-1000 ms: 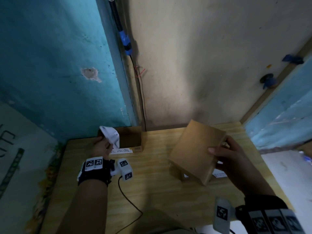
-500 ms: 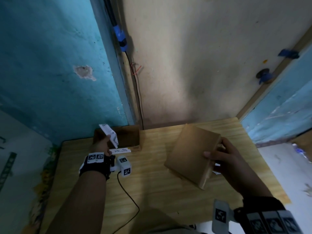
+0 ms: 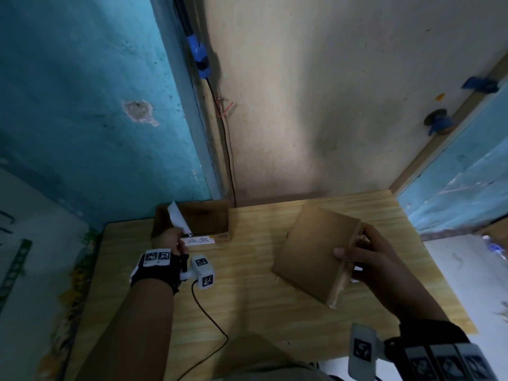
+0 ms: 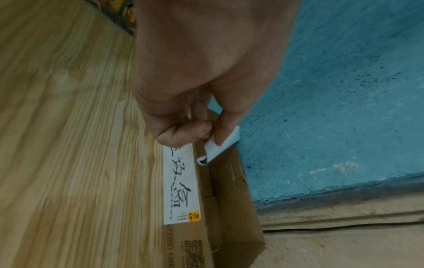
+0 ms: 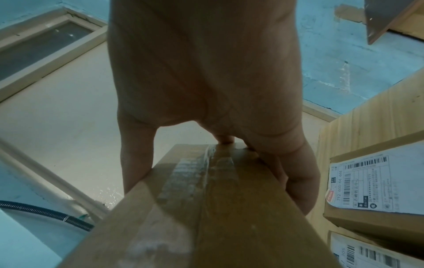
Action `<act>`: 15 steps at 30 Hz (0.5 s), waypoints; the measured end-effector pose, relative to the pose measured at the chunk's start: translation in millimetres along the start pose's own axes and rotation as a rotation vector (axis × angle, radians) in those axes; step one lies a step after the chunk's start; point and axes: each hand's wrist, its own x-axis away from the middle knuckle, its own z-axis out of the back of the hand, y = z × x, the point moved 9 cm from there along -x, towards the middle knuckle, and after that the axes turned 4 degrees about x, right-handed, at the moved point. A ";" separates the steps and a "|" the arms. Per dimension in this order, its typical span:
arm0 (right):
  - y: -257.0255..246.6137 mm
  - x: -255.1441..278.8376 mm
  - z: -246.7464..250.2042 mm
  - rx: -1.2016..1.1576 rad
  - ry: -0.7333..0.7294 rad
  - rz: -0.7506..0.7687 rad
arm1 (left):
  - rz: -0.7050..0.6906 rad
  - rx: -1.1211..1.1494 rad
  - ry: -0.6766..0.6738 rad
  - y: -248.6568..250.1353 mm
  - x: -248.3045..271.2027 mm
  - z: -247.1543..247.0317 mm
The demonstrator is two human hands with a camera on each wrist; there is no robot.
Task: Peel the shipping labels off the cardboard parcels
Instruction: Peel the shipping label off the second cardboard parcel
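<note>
Head cam: left hand (image 3: pixel 170 237) pinching label (image 3: pixel 180 220) over bin rim (image 3: pixel 192 234); right hand (image 3: pixel 368 254) gripping parcel (image 3: pixel 316 251) edge.

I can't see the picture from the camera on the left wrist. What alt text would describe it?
The left hand pinches a curled white peeled label over an open cardboard box standing on a pale wooden table. A white strip with handwritten black characters is stuck along the box's near side, and a blue wall rises behind.
</note>
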 end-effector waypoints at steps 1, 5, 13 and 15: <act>0.1 0.8 -0.9 -0.002 -0.010 -0.003 | -0.005 -0.011 -0.019 -2.7 0.7 -1.1; 3.2 1.2 -0.3 0.031 -0.035 0.013 | 0.014 0.073 -0.108 -12.9 14.8 -8.5; -1.1 8.0 10.3 0.041 -0.041 0.030 | 0.045 0.069 -0.429 -25.0 57.8 -53.7; -1.9 9.5 15.6 0.039 -0.039 0.034 | 0.028 0.184 -0.441 -26.1 59.1 -57.2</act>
